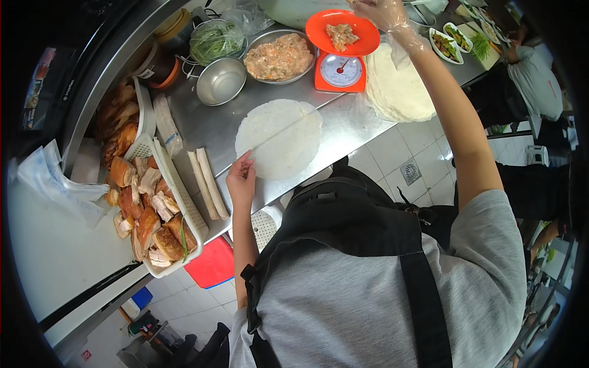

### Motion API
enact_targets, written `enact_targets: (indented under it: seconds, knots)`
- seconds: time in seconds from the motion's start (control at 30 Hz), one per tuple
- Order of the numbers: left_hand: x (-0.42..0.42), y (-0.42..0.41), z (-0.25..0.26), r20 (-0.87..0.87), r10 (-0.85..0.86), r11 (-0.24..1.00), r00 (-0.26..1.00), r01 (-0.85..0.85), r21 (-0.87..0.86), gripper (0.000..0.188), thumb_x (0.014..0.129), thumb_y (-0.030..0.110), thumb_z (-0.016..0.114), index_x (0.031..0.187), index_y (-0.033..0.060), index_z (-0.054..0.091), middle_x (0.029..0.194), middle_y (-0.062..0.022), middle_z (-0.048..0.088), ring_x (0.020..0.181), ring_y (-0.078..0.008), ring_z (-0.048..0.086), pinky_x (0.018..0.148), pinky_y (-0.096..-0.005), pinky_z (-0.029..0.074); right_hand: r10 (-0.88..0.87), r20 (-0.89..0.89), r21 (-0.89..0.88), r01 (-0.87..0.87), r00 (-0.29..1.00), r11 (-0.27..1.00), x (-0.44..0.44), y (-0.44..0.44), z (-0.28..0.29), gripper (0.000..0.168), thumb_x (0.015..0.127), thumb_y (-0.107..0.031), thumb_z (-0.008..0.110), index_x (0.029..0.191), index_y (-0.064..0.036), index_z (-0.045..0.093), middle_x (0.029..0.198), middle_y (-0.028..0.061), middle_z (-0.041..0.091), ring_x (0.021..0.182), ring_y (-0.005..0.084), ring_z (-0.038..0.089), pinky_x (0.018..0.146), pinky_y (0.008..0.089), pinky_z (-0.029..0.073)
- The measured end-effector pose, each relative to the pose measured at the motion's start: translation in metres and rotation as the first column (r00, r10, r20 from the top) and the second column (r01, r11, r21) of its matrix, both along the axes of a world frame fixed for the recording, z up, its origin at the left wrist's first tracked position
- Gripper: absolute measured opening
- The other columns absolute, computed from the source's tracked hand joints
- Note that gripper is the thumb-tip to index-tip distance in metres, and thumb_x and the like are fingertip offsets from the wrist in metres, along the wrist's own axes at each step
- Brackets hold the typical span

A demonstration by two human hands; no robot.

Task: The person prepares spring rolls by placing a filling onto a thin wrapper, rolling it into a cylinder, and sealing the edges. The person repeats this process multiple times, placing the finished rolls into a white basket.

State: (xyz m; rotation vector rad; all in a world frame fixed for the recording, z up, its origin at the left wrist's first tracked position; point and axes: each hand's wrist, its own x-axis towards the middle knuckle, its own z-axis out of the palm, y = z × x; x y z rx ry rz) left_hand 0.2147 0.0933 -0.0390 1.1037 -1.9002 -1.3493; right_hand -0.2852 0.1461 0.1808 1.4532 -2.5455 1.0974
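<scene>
A thin, round, translucent wrapper sheet (280, 138) lies flat on the steel table, a table seam showing through it. My bare left hand (241, 174) is at its lower-left edge, fingers curled; whether they pinch it is unclear. My right hand (384, 18), in a clear plastic glove, is up by the orange-red dish (317, 34) of the kitchen scale (341, 73); its fingertips meet the picture's top edge. A small lump of minced filling (342, 37) sits on that dish. Behind the wrapper stands a metal bowl of the same mix (280, 56).
Two pale uncooked rolls (208, 184) lie left of my left hand, beside a white basket of roasted pork pieces (195, 216). A stack of round wrappers (398, 87) is under my right forearm. An empty steel bowl (222, 82) and bagged greens (216, 42) stand behind. Another person (536, 78) is at right.
</scene>
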Motion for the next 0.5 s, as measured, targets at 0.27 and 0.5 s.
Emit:
enact_targets:
  seconds: [0.27,0.5]
  knots:
    - [-0.005,-0.003,0.000,0.012,-0.002,1.000,1.000,0.002,0.004,0.042,0.090,-0.008,0.059,0.130,0.0043,0.068,0.103,-0.0075,0.068,0.090,-0.0111,0.064,0.082,-0.0243,0.053,0.031,-0.110,-0.209,-0.054,0.993,0.976,-0.019,0.003,-0.047,0.024,0.084,-0.021,0.071,0.103,-0.009,0.079,0.097,0.0164,0.077,0.088,0.0278,0.074,0.085,0.0371,0.056]
    - [-0.003,0.002,0.006,0.032,0.028,1.000,0.999,-0.028,-0.007,0.042,0.090,-0.008,0.059,0.129,0.0043,0.068,0.101,-0.0075,0.069,0.089,-0.0117,0.065,0.081,-0.0250,0.054,-0.007,-0.044,-0.059,0.004,0.999,0.998,0.002,-0.007,-0.045,0.028,0.090,-0.028,0.069,0.101,-0.003,0.078,0.090,0.0079,0.078,0.082,0.0128,0.071,0.076,0.0287,0.056]
